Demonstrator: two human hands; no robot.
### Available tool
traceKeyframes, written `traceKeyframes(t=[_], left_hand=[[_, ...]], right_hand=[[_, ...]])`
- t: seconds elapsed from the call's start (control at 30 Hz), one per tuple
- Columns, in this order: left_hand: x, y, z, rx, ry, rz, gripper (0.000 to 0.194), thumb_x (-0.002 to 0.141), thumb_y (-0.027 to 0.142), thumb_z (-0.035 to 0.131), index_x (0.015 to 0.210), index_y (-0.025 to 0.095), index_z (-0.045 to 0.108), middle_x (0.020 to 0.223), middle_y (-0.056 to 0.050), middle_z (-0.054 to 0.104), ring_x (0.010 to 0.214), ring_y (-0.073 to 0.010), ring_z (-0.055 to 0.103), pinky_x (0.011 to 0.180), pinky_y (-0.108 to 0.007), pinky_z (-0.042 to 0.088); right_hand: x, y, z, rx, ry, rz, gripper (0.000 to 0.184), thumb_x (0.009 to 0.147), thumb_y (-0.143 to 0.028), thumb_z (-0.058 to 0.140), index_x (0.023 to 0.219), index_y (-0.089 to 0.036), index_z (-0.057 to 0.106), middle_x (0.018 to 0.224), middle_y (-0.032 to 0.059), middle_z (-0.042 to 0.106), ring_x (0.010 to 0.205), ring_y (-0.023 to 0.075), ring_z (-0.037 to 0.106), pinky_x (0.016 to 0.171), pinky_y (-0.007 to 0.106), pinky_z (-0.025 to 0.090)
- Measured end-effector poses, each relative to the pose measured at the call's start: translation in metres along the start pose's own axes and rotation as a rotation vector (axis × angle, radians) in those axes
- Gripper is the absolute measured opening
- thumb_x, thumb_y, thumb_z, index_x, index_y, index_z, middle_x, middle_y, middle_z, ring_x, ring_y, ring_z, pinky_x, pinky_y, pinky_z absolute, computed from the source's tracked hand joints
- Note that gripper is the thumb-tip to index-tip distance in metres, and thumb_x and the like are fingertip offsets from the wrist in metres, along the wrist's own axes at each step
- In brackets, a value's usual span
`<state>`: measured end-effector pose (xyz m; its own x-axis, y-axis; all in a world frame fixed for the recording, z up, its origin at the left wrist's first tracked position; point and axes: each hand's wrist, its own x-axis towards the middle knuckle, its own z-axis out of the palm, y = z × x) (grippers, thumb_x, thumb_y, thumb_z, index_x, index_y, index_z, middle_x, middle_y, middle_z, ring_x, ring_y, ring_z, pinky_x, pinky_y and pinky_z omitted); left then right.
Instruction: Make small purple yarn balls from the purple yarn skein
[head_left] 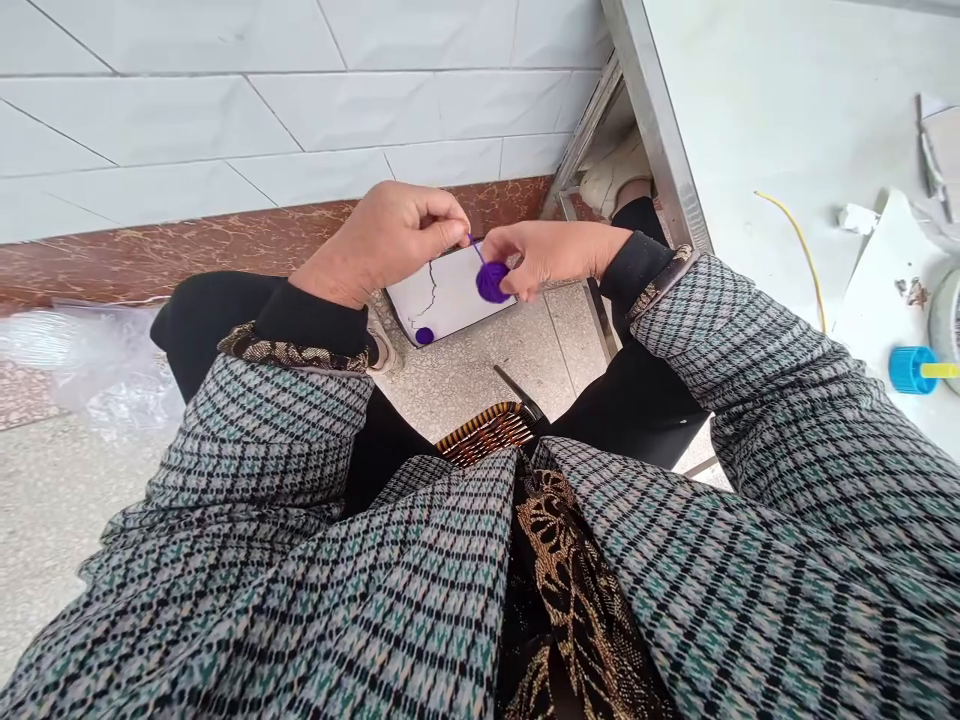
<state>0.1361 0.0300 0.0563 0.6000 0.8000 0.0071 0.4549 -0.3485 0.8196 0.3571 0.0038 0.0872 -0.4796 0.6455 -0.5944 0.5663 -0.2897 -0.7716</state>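
My right hand [551, 255] is closed round a small ball of purple yarn [492, 282], its fingertips at the ball's right side. From the ball a short purple strand runs up to my left hand [394, 235], where thumb and forefinger pinch it. Below both hands lies a white sheet or board [454, 295] with a dark edge. A thin, wavy black line crosses its left part, and a purple round spot [424, 336] sits at its lower left corner; I cannot tell whether the spot is yarn or printed.
A white table [750, 120] with a metal frame stands at right, bearing a yellow cord [799, 235], a blue cap [911, 369] and paper scraps. Clear plastic [112, 370] lies on the floor at left. A tiled wall [360, 110] rises ahead. Beneath me shows a woven seat [487, 435].
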Motion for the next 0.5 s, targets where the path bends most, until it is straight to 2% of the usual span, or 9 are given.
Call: traceKeyframes(t=[0.07, 0.17, 0.23, 0.37, 0.43, 0.5], left_hand=[[0.003, -0.003, 0.0, -0.007, 0.034, -0.096, 0.018, 0.097, 0.024, 0.059, 0.087, 0.017, 0.072, 0.074, -0.001, 0.066, 0.072, -0.0151, 0.051, 0.077, -0.031, 0.047], [0.01, -0.011, 0.005, 0.005, 0.064, -0.205, 0.018, 0.099, 0.021, 0.057, 0.087, 0.014, 0.069, 0.072, 0.0, 0.061, 0.071, -0.0134, 0.047, 0.075, -0.031, 0.045], [0.015, -0.017, 0.011, 0.014, 0.042, -0.209, 0.018, 0.099, 0.024, 0.06, 0.09, 0.012, 0.071, 0.073, 0.0, 0.062, 0.074, -0.0134, 0.048, 0.077, -0.03, 0.046], [0.019, -0.026, 0.025, 0.055, -0.161, -0.037, 0.02, 0.093, 0.03, 0.064, 0.089, 0.015, 0.075, 0.073, 0.002, 0.067, 0.076, -0.0151, 0.056, 0.079, -0.03, 0.047], [0.017, -0.025, 0.029, 0.057, -0.271, 0.069, 0.022, 0.092, 0.034, 0.062, 0.082, 0.018, 0.074, 0.069, 0.002, 0.066, 0.072, -0.0151, 0.058, 0.076, -0.03, 0.047], [0.013, -0.019, 0.029, 0.04, -0.291, 0.137, 0.025, 0.092, 0.037, 0.06, 0.08, 0.019, 0.073, 0.07, 0.002, 0.067, 0.07, -0.015, 0.06, 0.074, -0.03, 0.047]], right_hand=[[-0.004, -0.003, 0.0, 0.108, -0.06, -0.029, 0.029, 0.088, 0.013, 0.068, 0.09, -0.015, 0.062, 0.072, -0.0055, 0.065, 0.054, 0.0065, 0.062, 0.054, 0.016, 0.052], [-0.007, -0.007, -0.001, 0.342, 0.017, -0.032, 0.023, 0.097, 0.006, 0.064, 0.095, -0.016, 0.062, 0.072, -0.0059, 0.065, 0.053, 0.0062, 0.06, 0.058, 0.016, 0.054], [-0.006, -0.01, -0.003, 0.473, 0.057, -0.041, 0.019, 0.102, 0.001, 0.062, 0.099, -0.018, 0.062, 0.072, -0.0049, 0.066, 0.055, 0.0074, 0.061, 0.062, 0.018, 0.056], [0.001, -0.012, -0.003, 0.628, 0.196, -0.118, 0.015, 0.108, -0.009, 0.063, 0.101, -0.02, 0.057, 0.074, -0.005, 0.067, 0.059, 0.0076, 0.063, 0.066, 0.017, 0.057], [0.005, -0.012, -0.002, 0.599, 0.304, -0.113, 0.018, 0.108, -0.008, 0.062, 0.097, -0.02, 0.053, 0.072, -0.0069, 0.064, 0.058, 0.0053, 0.06, 0.065, 0.015, 0.055], [0.008, -0.01, -0.001, 0.492, 0.397, -0.051, 0.024, 0.107, -0.004, 0.061, 0.094, -0.02, 0.05, 0.07, -0.0078, 0.061, 0.057, 0.0043, 0.058, 0.062, 0.014, 0.054]])
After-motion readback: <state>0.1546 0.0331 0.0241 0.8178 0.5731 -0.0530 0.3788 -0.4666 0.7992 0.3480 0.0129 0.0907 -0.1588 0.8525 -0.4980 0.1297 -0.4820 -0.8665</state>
